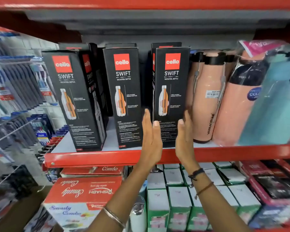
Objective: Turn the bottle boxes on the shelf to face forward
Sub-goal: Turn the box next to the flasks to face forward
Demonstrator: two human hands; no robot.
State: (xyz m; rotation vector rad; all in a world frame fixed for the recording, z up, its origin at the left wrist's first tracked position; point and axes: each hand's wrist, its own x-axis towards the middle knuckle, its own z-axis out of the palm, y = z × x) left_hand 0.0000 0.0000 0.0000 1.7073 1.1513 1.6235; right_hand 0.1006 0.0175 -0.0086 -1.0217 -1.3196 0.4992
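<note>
Three black Cello Swift bottle boxes stand at the front of the red-edged shelf, with more black boxes behind them. The left box is turned at an angle and shows a side panel. The middle box faces forward. The right box also faces forward, and both hands clasp its lower part. My left hand lies flat against its left side, thumb on the front. My right hand presses its right side, fingers between the box and a peach bottle.
Peach bottles and a teal bottle stand close to the right of the boxes. Hanging toothbrush packs fill the rack at left. Below the shelf sit a red-and-white Combo carton and several green-and-white boxes.
</note>
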